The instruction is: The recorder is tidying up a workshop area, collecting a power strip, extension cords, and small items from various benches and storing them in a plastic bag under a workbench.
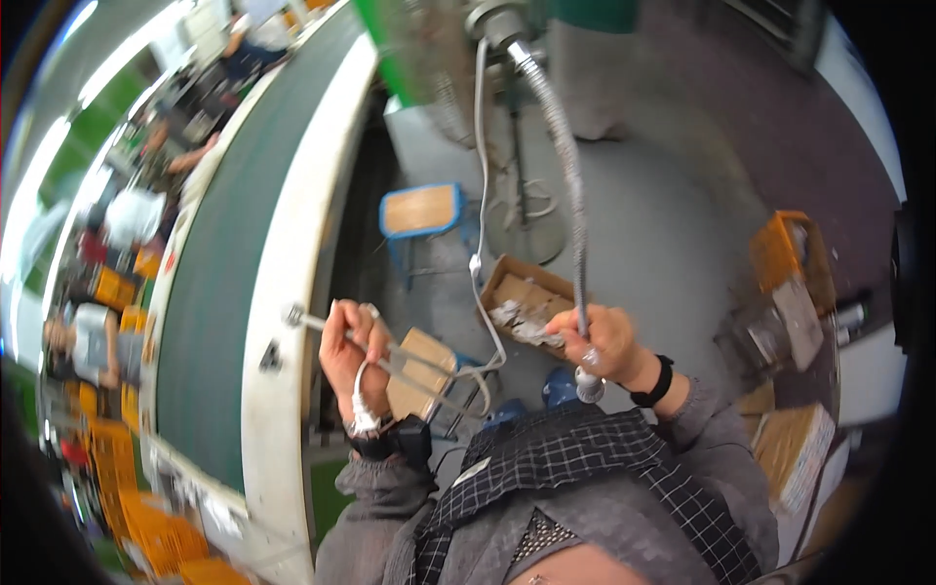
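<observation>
My right hand [606,343] is closed around the lower end of a silvery flexible gooseneck tube [568,161]. A small pale fitting [589,387] sticks out below that hand. The tube arches down from a grey metal head [495,21] at the top. My left hand [353,349] has its fingers curled around a white cord [481,146], beside the conveyor edge. By the left wrist hangs a whitish, shiny connector [364,419] on a short white lead. Pale, blurred lengths cross the left fingers; one ends in a round tip [292,314].
On the left runs a green conveyor belt [229,273] with a white side rail; people sit beyond it. Blue-framed stools [421,210] and an open cardboard box [531,285] stand on the floor ahead. An orange crate [780,253] is at the right. Another person stands at the top.
</observation>
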Motion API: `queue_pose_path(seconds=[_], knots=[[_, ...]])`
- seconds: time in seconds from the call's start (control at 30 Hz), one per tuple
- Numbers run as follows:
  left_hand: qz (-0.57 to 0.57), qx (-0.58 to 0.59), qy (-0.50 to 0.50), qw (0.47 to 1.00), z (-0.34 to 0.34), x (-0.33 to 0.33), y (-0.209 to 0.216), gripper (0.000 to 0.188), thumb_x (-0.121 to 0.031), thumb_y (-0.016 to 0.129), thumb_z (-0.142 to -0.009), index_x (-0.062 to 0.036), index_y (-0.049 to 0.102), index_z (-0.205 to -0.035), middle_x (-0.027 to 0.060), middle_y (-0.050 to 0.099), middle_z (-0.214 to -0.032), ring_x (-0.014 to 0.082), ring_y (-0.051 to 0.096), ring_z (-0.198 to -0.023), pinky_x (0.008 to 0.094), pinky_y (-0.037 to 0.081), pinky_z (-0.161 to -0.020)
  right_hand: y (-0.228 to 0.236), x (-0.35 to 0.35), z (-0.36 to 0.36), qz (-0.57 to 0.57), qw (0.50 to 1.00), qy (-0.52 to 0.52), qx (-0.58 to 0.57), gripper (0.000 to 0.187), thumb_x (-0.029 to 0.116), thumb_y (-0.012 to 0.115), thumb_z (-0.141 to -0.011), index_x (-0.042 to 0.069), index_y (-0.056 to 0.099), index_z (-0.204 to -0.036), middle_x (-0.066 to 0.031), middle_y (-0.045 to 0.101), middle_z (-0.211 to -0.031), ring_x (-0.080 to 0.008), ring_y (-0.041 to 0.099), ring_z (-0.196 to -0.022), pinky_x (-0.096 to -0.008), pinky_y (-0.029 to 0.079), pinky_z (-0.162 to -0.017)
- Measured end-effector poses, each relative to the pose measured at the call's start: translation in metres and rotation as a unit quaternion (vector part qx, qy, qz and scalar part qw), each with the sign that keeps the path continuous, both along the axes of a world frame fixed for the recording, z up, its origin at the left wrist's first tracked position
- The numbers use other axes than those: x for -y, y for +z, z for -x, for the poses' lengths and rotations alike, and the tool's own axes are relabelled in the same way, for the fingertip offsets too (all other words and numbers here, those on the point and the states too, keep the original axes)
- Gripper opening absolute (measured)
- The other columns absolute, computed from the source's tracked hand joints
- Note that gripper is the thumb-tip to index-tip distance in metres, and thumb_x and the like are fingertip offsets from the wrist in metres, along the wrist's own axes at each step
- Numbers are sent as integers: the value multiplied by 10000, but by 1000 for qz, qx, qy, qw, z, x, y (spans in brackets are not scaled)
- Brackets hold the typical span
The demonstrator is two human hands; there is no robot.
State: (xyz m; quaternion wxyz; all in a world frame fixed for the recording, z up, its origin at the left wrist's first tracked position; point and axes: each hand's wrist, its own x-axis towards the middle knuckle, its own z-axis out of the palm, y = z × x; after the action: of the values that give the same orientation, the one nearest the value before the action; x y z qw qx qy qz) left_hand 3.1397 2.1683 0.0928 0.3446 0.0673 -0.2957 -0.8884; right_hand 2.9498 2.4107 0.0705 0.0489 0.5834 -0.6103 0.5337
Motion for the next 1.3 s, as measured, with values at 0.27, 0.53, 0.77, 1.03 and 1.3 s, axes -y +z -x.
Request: queue_pose_path(seconds=[0.27, 0.53, 0.77, 1.03, 1.3], knots=[[96, 106, -72, 987, 79, -56, 11, 311, -304, 404, -966, -54, 444, -786, 17, 402, -620, 93, 380, -414, 210, 303, -386, -10, -96, -2, -39, 990, -112, -74, 227, 91, 669, -776, -19, 542, -928, -75, 562, -631, -231, 581, -514, -307, 474, -461], [174, 115, -254, 944, 174, -161, 13, 279, -258, 505, -924, 17, 537, -888, -6, 360, -550, 65, 290, -400, 202, 241, -349, -19, -169, 35, -27, 980, -194, -26, 165, 104, 645, -808, -1, 520, -836, -76, 501, -589, -230, 545, -486, -314, 452, -440], [188, 36, -290, 938, 262, -278, 21, 481, -393, 536, -898, -2, 494, -1175, -6, 391, -612, 52, 294, -399, 171, 230, -350, -32, -264, 88, -149, 973, -169, 43, 162, 188, 583, -858, 35, 543, -891, -71, 548, -628, -231, 560, -536, -327, 430, -465], [240, 105, -296, 919, 363, -377, 13, 203, -215, 576, -895, -49, 514, -795, 33, 509, -685, 52, 360, -447, 185, 292, -364, -52, -348, 157, -196, 965, -163, 56, 291, 338, 510, -897, 56, 519, -969, -112, 587, -704, -303, 597, -632, -374, 454, -525], [399, 231, -236, 855, 466, -375, 2, 286, -271, 574, -888, -74, 507, -692, -22, 431, -551, 54, 325, -426, 217, 232, -389, -41, -425, 233, -101, 876, -394, 258, 350, 392, 465, -924, 52, 502, -854, -138, 524, -640, -309, 486, -562, -401, 395, -544]])
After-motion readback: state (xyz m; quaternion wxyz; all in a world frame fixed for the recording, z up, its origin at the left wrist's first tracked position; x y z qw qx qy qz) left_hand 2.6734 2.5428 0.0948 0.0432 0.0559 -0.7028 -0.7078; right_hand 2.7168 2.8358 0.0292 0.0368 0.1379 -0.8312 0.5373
